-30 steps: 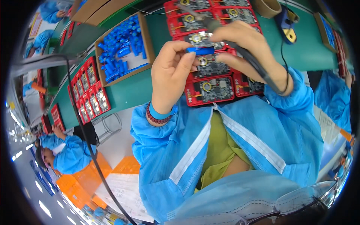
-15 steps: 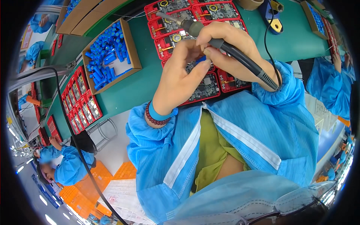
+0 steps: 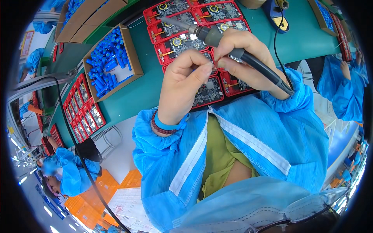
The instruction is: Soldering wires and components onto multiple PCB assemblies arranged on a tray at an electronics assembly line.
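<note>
A soldering iron point(image 3: 261, 66) with a black handle lies across my right hand point(image 3: 248, 52), which is closed around it. Its metal tip points to the upper left, above the boards and apart from them. My left hand point(image 3: 180, 85) is closed in a pinch, and its thumb and index tips almost meet those of my right hand. Something thin and reddish shows between the fingertips, too small to name. Below both hands lie green-grey circuit boards point(image 3: 210, 92) in red frames point(image 3: 162, 58), several with round yellow-ringed parts. My hands hide some of them.
On the green table point(image 3: 149, 83), a cardboard box point(image 3: 136, 64) of blue cylinders point(image 3: 105, 62) stands left, beside more red-framed boards point(image 3: 83, 108). A blue iron stand point(image 3: 278, 17) with a yellow sponge is at the upper right. Black cables hang on both sides. Co-workers in blue sit left and right.
The blue piece seen between my hands is no longer visible. My left hand has lowered slightly, its fingers curled tighter. The soldering iron has shifted slightly down and right.
</note>
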